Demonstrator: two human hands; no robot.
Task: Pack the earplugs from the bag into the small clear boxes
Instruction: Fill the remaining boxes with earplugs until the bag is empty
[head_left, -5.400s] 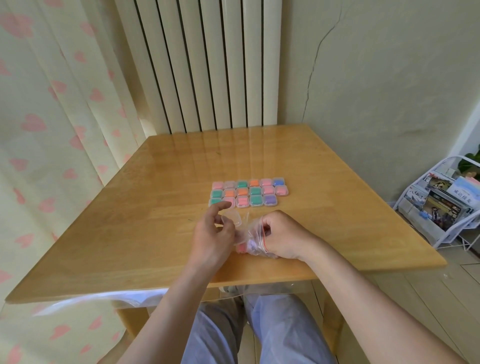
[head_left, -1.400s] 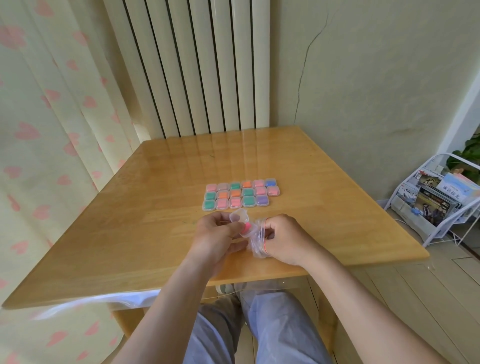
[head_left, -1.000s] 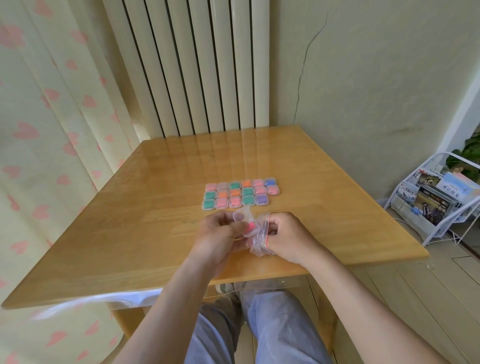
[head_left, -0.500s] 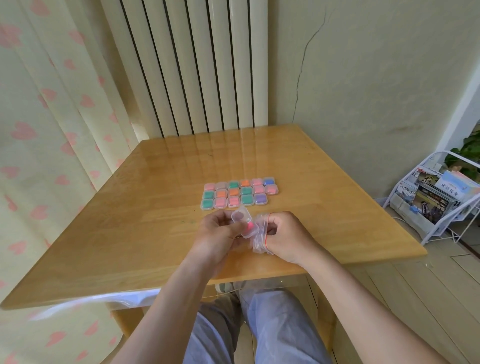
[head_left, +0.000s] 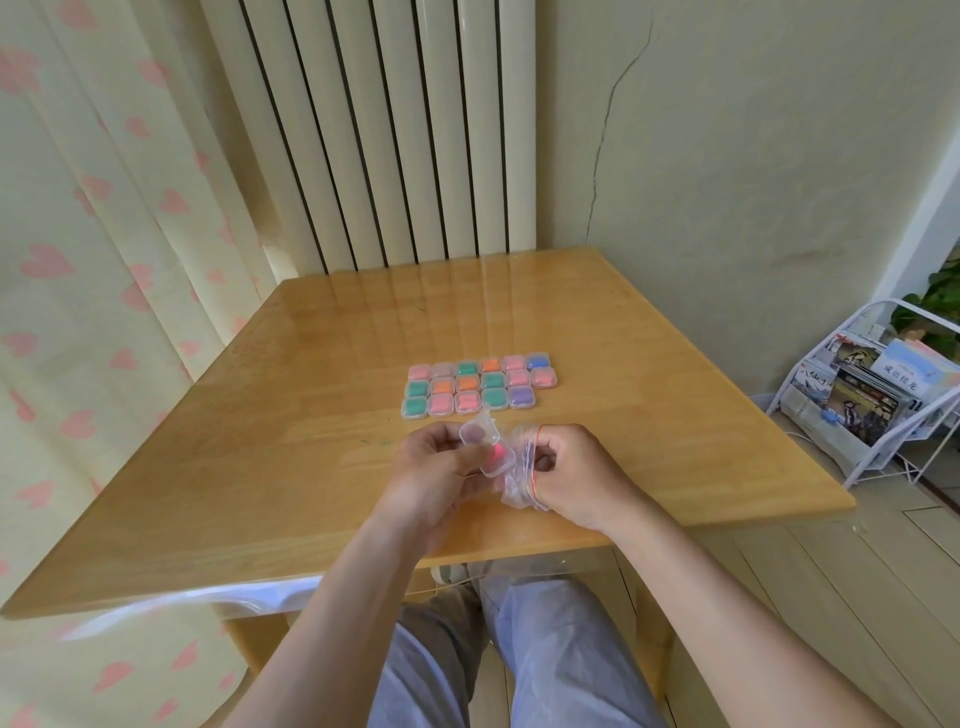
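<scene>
A person is sitting at a wooden table (head_left: 311, 467). The left hand (head_left: 431, 467) is holding a little clear box (head_left: 485, 447) just above the near part of the table, with its fingers curled round it. The lid of the box is standing open, and a pink earplug (head_left: 498, 453) is lying inside. The right hand (head_left: 576, 473) is squeezing a crinkly clear bag (head_left: 519, 470) in its curled fingers, right beside the box. Behind the hands, more little boxes (head_left: 480, 387) are sitting on the table in three neat rows, close together. They are showing pink, green, orange, purple and blue inside. A white radiator (head_left: 395, 130) is standing behind the table. A curtain (head_left: 93, 260) with pink hearts is hanging on the left. A white rack (head_left: 872, 400) of magazines is standing on the floor to the right.
</scene>
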